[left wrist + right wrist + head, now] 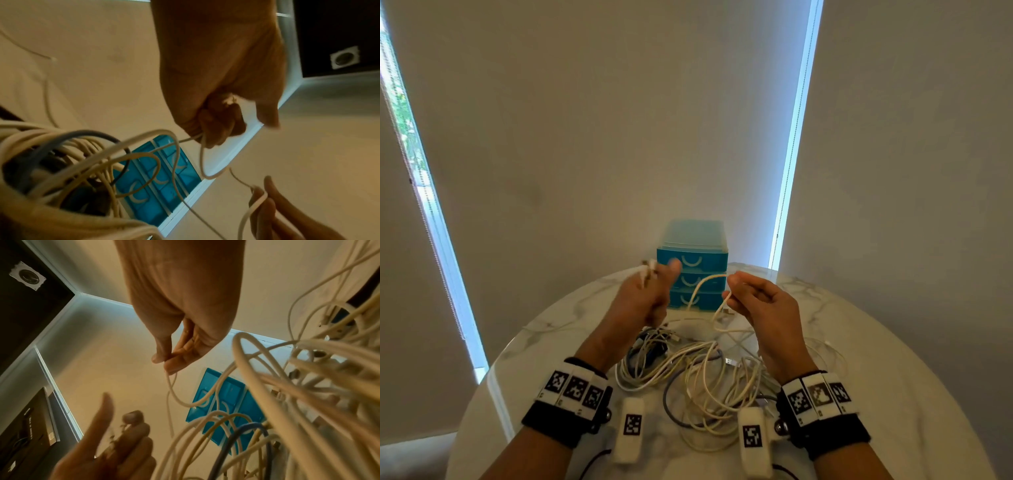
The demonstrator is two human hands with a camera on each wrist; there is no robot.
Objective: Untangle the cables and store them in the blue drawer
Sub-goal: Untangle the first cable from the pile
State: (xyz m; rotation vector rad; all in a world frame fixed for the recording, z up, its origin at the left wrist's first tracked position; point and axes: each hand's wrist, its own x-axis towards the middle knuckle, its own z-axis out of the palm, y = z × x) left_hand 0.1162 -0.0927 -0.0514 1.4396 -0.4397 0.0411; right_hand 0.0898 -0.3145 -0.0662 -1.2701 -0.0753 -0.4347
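Tangled cables (698, 373) hide tabletop; blurred left hand (645, 294) grips cable.

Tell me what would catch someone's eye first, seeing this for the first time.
Probably the two raised hands: the left hand grips one end of a white cable while the right hand pinches it further along. Below them a tangled cable pile sprawls across the marble table, and the blue drawer unit stands shut at the far edge.

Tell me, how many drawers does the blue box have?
3, stacked in the blue box: top drawer, middle drawer and bottom drawer, all closed, partly hidden behind hands and cable.
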